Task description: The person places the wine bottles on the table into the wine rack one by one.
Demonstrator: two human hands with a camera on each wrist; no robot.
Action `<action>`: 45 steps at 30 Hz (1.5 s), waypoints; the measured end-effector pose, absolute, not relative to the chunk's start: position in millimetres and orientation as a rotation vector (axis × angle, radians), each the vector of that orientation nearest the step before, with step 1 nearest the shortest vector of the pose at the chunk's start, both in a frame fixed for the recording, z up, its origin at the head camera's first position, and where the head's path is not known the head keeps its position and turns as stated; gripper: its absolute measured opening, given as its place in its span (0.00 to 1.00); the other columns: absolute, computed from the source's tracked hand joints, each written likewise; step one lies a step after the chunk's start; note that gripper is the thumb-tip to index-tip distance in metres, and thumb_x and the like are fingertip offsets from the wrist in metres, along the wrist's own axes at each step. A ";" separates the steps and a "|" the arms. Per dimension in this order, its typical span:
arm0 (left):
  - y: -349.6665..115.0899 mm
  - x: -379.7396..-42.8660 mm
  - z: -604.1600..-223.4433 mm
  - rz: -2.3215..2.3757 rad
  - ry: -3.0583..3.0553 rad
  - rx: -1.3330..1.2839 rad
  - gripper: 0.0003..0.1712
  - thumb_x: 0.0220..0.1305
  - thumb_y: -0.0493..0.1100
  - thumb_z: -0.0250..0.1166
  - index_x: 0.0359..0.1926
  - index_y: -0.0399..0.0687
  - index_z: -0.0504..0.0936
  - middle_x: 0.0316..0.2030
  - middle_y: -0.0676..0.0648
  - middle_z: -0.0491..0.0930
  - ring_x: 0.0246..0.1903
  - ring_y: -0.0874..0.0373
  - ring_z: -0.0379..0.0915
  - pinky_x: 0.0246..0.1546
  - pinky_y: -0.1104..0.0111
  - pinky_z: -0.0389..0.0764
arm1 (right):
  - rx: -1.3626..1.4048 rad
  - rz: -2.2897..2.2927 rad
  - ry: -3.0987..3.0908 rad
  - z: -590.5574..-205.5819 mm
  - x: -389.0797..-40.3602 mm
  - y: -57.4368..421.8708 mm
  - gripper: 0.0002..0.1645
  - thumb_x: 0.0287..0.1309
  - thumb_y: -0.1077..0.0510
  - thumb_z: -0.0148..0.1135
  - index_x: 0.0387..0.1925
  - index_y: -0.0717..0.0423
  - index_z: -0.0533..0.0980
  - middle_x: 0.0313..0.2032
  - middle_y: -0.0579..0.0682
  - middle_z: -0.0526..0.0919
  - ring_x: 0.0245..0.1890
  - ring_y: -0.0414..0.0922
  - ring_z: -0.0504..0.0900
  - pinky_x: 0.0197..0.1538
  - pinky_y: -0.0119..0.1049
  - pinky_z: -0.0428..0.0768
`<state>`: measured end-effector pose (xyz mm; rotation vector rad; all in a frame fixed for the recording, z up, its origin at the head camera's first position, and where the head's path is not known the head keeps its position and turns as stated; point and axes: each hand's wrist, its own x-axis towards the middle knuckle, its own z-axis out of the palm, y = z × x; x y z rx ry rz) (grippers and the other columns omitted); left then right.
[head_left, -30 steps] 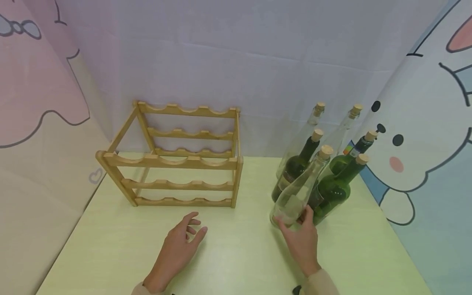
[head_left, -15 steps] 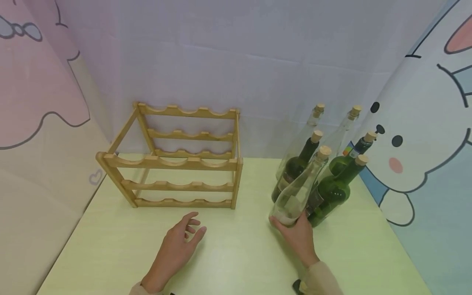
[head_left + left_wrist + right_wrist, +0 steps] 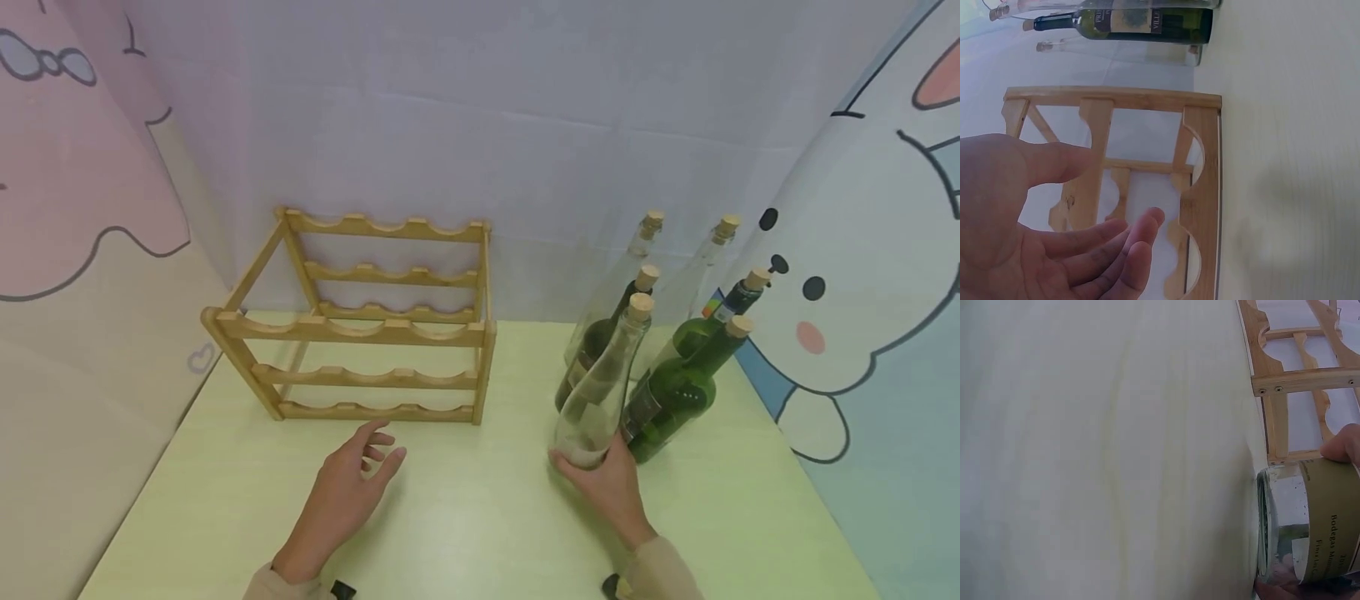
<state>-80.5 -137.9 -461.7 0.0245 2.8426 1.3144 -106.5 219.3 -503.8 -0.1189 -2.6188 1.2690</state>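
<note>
My right hand (image 3: 611, 487) grips a clear glass bottle (image 3: 600, 408) low on its body, thumb on the left side and fingers round the right. A cork (image 3: 641, 307) closes its top, and a tan printed label (image 3: 1332, 519) shows in the right wrist view. The bottle leans slightly right in the head view, its base close to the tabletop. My left hand (image 3: 345, 492) hovers over the table with fingers loosely bent and nothing in them. Just beyond it stands a wooden bottle rack (image 3: 367, 379) with scalloped rails, holding no bottles; it also fills the left wrist view.
Right behind the held bottle stand other corked bottles: a green bottle (image 3: 675, 396), another green one with a colourful neck band (image 3: 723, 312), a dark bottle (image 3: 592, 350) and clear ones (image 3: 697, 267) at the back. A pale curtain (image 3: 450, 125) hangs behind the table (image 3: 480, 533).
The clear bottle has come more upright, its corked top shifting left away from the green bottle, with my right hand's grip settling round its base. My left hand has drifted slightly left.
</note>
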 end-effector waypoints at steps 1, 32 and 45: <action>-138.3 -81.0 -461.6 1.309 2.842 0.026 0.42 0.67 0.70 0.55 0.69 0.45 0.69 0.53 0.54 0.78 0.43 0.59 0.73 0.42 0.64 0.72 | -0.124 1.267 -2.622 -503.2 -105.7 219.6 0.56 0.41 0.44 0.81 0.66 0.58 0.62 0.56 0.58 0.74 0.54 0.54 0.75 0.55 0.45 0.71; -140.0 -83.1 -462.1 1.418 2.776 0.132 0.36 0.74 0.67 0.48 0.71 0.50 0.67 0.45 0.56 0.78 0.43 0.62 0.72 0.46 0.64 0.72 | 0.042 1.023 -2.827 -484.1 -95.2 244.3 0.54 0.37 0.45 0.80 0.64 0.55 0.64 0.44 0.55 0.81 0.39 0.48 0.80 0.39 0.41 0.75; -137.6 -82.9 -455.0 1.410 2.773 0.158 0.36 0.73 0.68 0.48 0.70 0.51 0.68 0.45 0.57 0.77 0.43 0.62 0.72 0.46 0.64 0.72 | 0.167 0.994 -2.864 -478.3 -96.9 255.7 0.48 0.37 0.45 0.80 0.61 0.53 0.69 0.40 0.51 0.82 0.32 0.42 0.79 0.33 0.36 0.74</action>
